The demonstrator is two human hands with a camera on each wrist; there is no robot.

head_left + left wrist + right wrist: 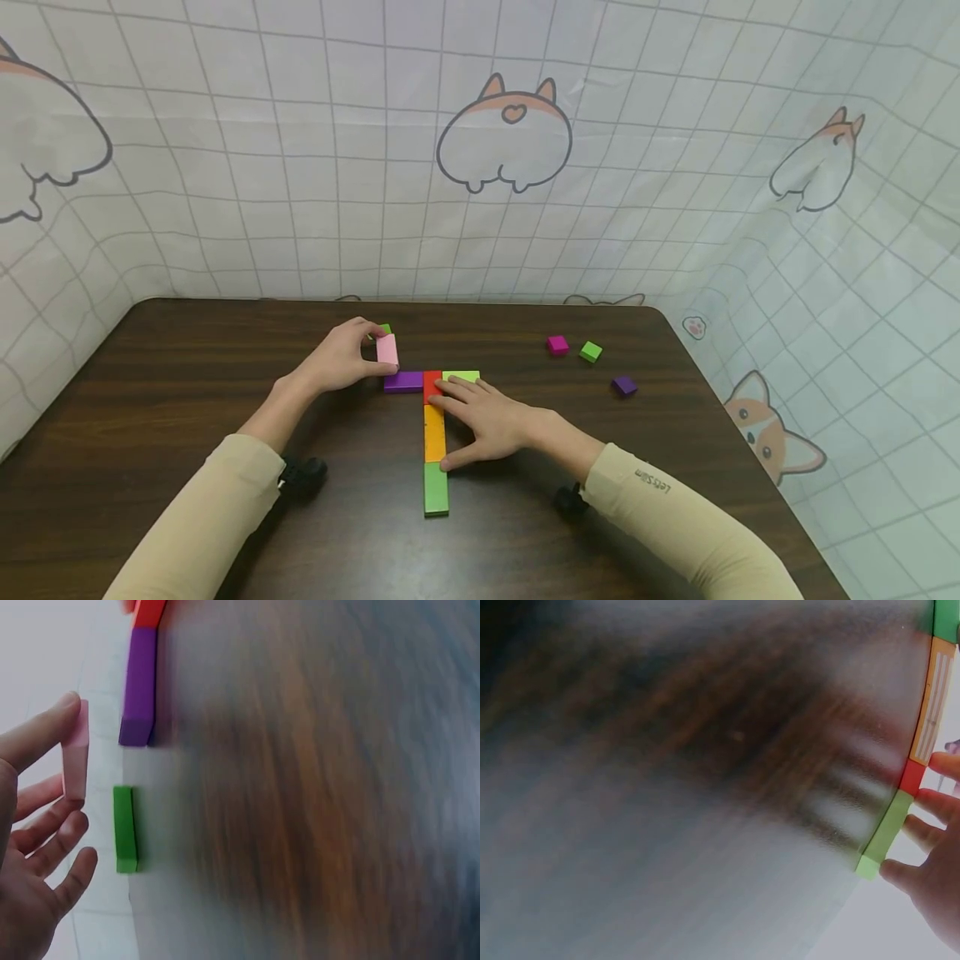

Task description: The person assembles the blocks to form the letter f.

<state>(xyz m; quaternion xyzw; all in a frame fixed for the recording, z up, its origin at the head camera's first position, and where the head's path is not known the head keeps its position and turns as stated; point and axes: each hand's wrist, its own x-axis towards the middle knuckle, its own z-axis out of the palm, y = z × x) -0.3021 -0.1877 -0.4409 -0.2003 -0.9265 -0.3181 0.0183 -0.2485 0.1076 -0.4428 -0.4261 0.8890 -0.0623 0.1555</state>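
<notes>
My left hand [343, 357] pinches a pink block [386, 353] between thumb and fingertips. In the left wrist view the pink block [76, 754] is held upright, apart from the green block [125, 832] and the purple block [139, 686]. A row of blocks on the table runs toward me: red [431, 387], orange [434, 433] and green [436, 487]. The purple block [403, 382] lies left of the red one, a light green block [462, 376] right of it. Spread over the red and light green blocks is my right hand [491, 421], its fingers extended and fingertips at their edges.
At the back right of the dark wooden table [187, 383] lie a magenta cube [557, 345], a small green block [591, 352] and a dark purple block [624, 386]. A patterned white curtain [360, 167] stands behind the table's far edge and along its right side.
</notes>
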